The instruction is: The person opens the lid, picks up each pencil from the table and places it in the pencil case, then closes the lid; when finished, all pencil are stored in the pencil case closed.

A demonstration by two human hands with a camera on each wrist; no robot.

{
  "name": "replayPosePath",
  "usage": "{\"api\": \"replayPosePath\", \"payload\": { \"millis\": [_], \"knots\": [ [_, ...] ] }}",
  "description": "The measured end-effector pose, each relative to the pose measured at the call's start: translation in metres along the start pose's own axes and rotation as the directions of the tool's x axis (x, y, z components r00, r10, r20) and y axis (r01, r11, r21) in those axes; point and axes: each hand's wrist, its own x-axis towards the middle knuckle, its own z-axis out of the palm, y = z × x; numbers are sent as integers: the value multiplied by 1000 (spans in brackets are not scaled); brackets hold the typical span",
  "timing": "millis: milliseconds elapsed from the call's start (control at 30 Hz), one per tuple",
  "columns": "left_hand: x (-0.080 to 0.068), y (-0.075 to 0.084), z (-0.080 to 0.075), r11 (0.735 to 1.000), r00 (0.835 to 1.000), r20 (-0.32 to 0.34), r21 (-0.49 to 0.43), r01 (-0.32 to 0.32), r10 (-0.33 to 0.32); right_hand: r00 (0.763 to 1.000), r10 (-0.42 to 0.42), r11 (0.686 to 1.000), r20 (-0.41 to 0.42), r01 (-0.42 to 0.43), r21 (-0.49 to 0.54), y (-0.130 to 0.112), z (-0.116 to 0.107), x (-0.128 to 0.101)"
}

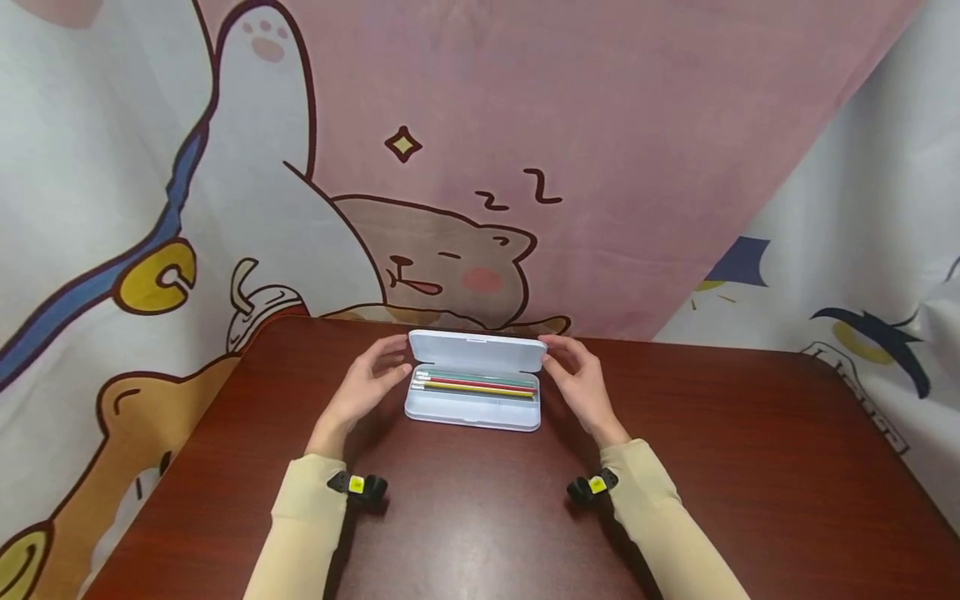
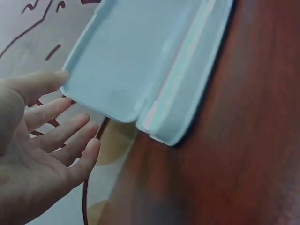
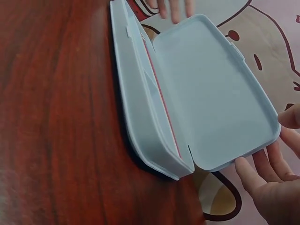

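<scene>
A white pencil case (image 1: 472,413) lies on the table with its hinged lid (image 1: 476,350) raised. Several pencils (image 1: 480,387), among them red, yellow and green ones, lie side by side in its rear part. At the lid's right corner my right hand (image 1: 580,382) pinches the edge, its thumb on one side and fingers behind in the right wrist view. My left hand (image 1: 365,385) is at the lid's left corner, fingers spread and fairly straight. Its thumb (image 2: 42,84) touches the lid's edge in the left wrist view.
The case stands near the back edge of a dark red-brown wooden table (image 1: 480,517). Behind it hangs a cloth (image 1: 615,167) printed with cartoon animals. A black wrist camera (image 1: 367,490) is strapped over each pale yellow sleeve.
</scene>
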Motion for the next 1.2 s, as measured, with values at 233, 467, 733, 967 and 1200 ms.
{"api": "replayPosePath", "payload": {
  "millis": [233, 467, 733, 967, 1200],
  "knots": [
    [0, 9, 1, 1000, 998, -65, 21, 11, -10, 999, 24, 1000, -28, -24, 9, 2, 2, -6],
    [-8, 5, 4, 999, 993, -106, -5, 49, -49, 1000, 30, 999, -8, -30, -34, 26, 1, -8],
    [-16, -5, 8, 998, 996, -70, -54, 42, -46, 997, 50, 997, 63, -47, -57, 43, -4, -15],
    [-19, -8, 11, 992, 998, -49, -120, 28, -34, 994, 75, 994, 85, -68, -82, 45, -8, -21],
    [-21, -9, 15, 992, 998, -45, -124, 37, -42, 987, 158, 983, 37, -154, -101, 46, -7, -25]
  ]
}}
